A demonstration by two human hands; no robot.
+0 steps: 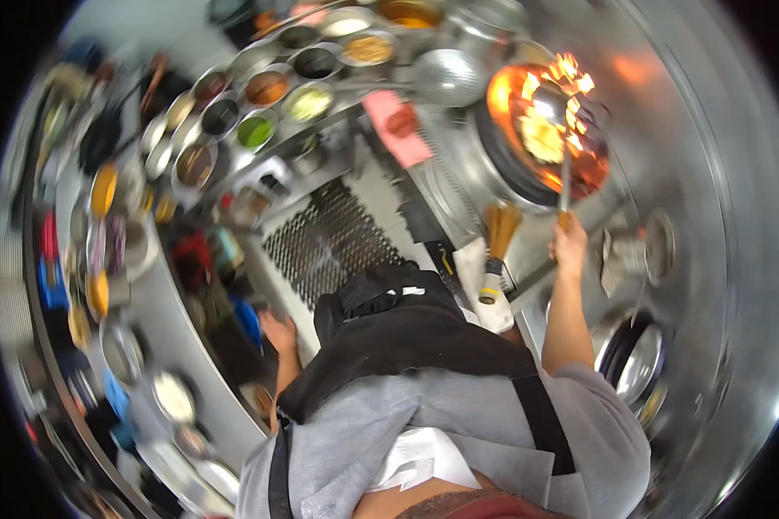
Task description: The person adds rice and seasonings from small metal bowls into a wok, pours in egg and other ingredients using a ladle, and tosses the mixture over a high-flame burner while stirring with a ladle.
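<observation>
My right hand (568, 243) grips the wooden handle of a metal-shafted cooking utensil (565, 175). The utensil reaches into a wok on the burner range, and its far end is lost in glare. Flames (568, 84) rise over the wok (493, 91), whose surface glows orange. Pale yellow food (542, 139) lies in it. Down at my left side, my left hand (279, 329) hangs beside the steel counter with fingers apart and nothing in it. A bamboo wok brush (502, 230) and a white cloth (472, 266) lie on the range's front edge.
Round containers of ingredients, one with chopped greens (255, 132), crowd the far counter. A perforated strainer (450, 78) sits left of the wok, near a pink cloth (389, 120). A black rubber mat (331, 240) covers the floor. More pans (639, 363) stand at right.
</observation>
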